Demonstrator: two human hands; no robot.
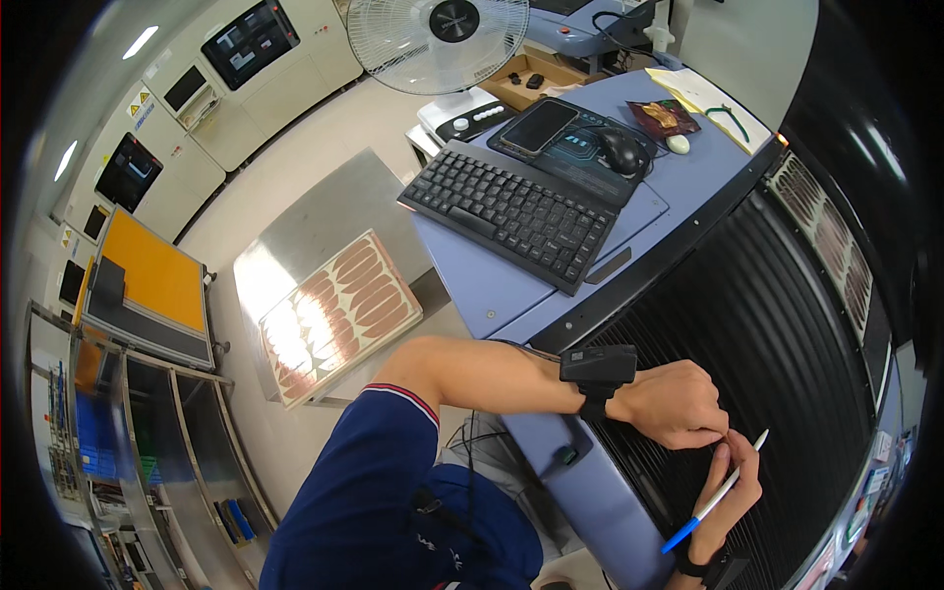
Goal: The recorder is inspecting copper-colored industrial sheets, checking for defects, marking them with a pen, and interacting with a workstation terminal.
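Note:
My left hand (678, 404) reaches across a black ribbed surface (728, 324), its fingers curled and pinched together. Whatever it may be holding is hidden. A black box-shaped device (598, 365) is strapped to that wrist. Just below, my right hand (729, 492) has its fingertips up against those of the left. A white pen with a blue end (717, 502) lies slantwise in the right hand, blue end toward the wrist. Another dark strap circles the right wrist.
On the blue machine top are a black keyboard (511, 210), a phone (540, 128), a mouse (623, 150) and green-handled pliers (728, 122). A copper-patterned panel stack (339, 315) rests on a metal table at left. A fan (447, 44) stands behind. Patterned strips (831, 236) line the far right.

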